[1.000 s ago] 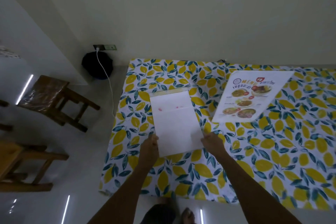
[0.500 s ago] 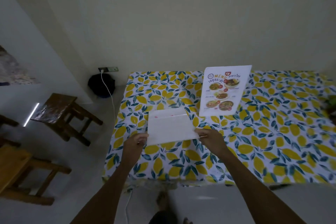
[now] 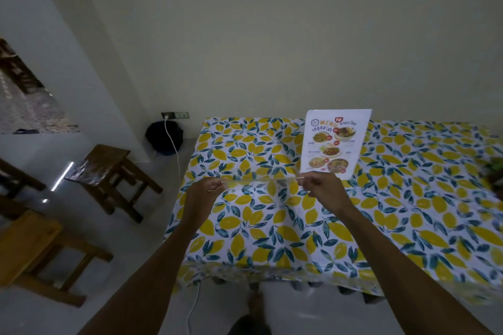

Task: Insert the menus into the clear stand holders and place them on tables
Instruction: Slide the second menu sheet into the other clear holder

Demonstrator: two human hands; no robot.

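Over the lemon-print tabletop (image 3: 408, 212), the clear stand holder (image 3: 258, 185) hangs edge-on between both hands: left hand (image 3: 202, 194) pinching one end, right hand (image 3: 321, 189) the other. Printed menu (image 3: 333, 144) stands upright just behind.

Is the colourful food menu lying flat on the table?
No, the menu stands upright on the lemon-print tablecloth, its printed face towards the camera.

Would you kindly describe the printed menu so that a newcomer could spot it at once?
Find the table under the lemon-print cloth by the pale wall. Toward its far edge, just beyond the right hand, a white menu stands upright. It alone shows food photos and an orange "MENU" heading.
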